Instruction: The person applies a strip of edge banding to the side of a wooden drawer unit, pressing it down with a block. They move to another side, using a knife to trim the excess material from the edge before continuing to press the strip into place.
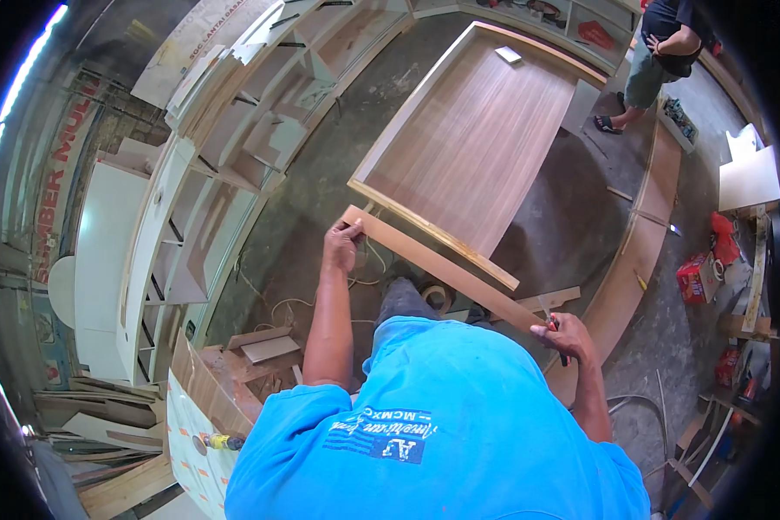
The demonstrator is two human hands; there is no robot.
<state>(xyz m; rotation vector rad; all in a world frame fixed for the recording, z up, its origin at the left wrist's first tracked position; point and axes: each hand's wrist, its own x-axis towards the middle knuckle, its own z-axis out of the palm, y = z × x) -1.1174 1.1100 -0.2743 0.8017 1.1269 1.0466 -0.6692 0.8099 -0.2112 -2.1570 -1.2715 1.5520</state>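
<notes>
A long, thin brown wooden strip (442,266) stretches slantwise in front of me. My left hand (343,244) grips its far left end, thumb on top. At the other end, my right hand (570,336) closes around a tool with a red and black handle (553,324), its fingers touching the strip; the tool's exact kind is hard to make out. Just beyond the strip lies a large shallow wooden panel frame (468,147) with a wood-grain inner face. The strip runs roughly along its near edge, with a narrow gap between. A small white block (509,55) rests on the panel's far end.
White cabinet carcasses (186,225) line the left side. A long curved brown board (637,251) lies on the floor at right. Another person (663,52) stands at the far right. Wood offcuts (269,347) and a tape roll (438,299) lie near my legs.
</notes>
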